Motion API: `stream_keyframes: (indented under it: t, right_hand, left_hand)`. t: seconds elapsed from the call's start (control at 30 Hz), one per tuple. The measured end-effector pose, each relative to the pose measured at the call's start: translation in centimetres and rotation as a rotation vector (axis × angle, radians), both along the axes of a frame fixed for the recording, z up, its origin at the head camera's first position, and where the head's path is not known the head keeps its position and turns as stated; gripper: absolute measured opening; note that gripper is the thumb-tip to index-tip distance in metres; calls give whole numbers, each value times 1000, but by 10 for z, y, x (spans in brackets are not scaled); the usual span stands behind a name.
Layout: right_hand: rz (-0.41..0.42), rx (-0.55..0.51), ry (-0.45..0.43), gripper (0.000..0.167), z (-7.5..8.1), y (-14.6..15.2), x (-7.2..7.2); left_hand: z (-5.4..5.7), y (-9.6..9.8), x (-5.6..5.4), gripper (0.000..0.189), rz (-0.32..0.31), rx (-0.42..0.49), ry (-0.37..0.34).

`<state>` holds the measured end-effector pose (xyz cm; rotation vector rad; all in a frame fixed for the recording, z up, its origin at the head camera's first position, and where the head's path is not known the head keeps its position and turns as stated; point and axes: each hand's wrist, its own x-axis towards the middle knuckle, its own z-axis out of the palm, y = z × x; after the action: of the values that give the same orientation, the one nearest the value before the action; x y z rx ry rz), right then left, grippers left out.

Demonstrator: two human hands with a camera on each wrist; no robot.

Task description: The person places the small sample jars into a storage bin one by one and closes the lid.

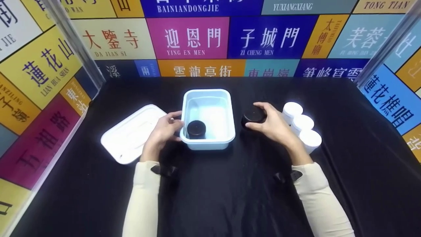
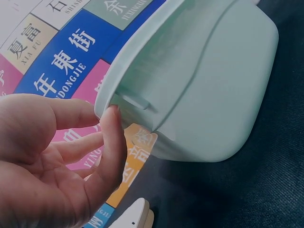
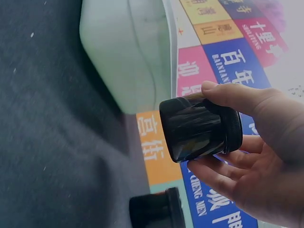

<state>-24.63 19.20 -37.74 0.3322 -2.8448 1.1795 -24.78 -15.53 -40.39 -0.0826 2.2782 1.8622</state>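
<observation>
A pale blue-green plastic tub (image 1: 208, 144) stands on the black cloth, a black lidded jar (image 1: 196, 128) in its near left corner. My left hand (image 1: 166, 128) is at the tub's left side and pinches the rim (image 2: 103, 97) between thumb and finger. To the right of the tub, my right hand (image 1: 274, 123) grips another black jar (image 3: 199, 128) between thumb and fingers, above the cloth. A further black jar (image 3: 156, 209) shows below it in the right wrist view; in the head view the held jar and hand mostly hide it.
Three white jars (image 1: 302, 123) stand in a slanting row right of my right hand. A white rectangular lid (image 1: 131, 138) lies flat left of the tub, partly behind my left hand. Colourful panels with printed characters (image 1: 187, 38) border the table at the back and both sides.
</observation>
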Motion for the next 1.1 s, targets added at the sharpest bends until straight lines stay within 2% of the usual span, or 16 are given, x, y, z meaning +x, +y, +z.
stream_keyframes:
  t: [0.3, 0.6, 0.8, 1.1]
  right_hand:
    - [85, -13, 73, 69, 16, -21, -4]
    - [148, -51, 62, 72, 41, -43, -10]
    - [184, 30, 54, 73, 51, -59, -19]
    - [282, 186, 11, 70, 56, -85, -42]
  left_hand:
    - [-2, -1, -1, 52, -2, 10, -3]
    - [-2, -2, -3, 52, -12, 27, -22]
    - [-1, -3, -2, 53, -14, 33, -17]
    - [-2, -3, -2, 54, -10, 29, -17]
